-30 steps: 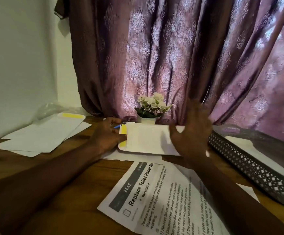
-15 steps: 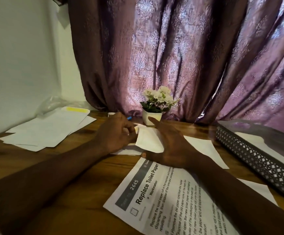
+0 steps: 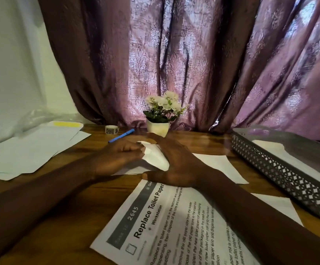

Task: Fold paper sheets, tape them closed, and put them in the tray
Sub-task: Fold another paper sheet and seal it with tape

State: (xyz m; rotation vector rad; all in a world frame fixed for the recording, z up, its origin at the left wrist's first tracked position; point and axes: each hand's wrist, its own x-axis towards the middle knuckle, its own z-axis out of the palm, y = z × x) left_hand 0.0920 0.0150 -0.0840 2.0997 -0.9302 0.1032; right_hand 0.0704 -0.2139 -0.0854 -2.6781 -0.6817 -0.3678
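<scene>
A white paper sheet (image 3: 218, 167) lies flat on the wooden table in the middle, its left part curled up into a fold (image 3: 155, 157). My left hand (image 3: 117, 155) grips the folded edge from the left with closed fingers. My right hand (image 3: 176, 167) lies flat over the sheet, palm down, pressing it, with the fold rising between thumb and fingers. A roll of tape (image 3: 111, 129) stands at the back of the table. The grey perforated tray (image 3: 281, 169) sits at the right with white paper (image 3: 281, 155) inside.
A printed instruction sheet (image 3: 166, 226) lies near me under my right forearm. A stack of white envelopes with a yellow strip (image 3: 33, 148) is at the left. A blue pen (image 3: 121, 138) and a small flower pot (image 3: 158, 127) stand in front of the curtain.
The sheet came down from being held up in both hands onto the table. My right hand dropped flat onto it while the left curled the left edge over.
</scene>
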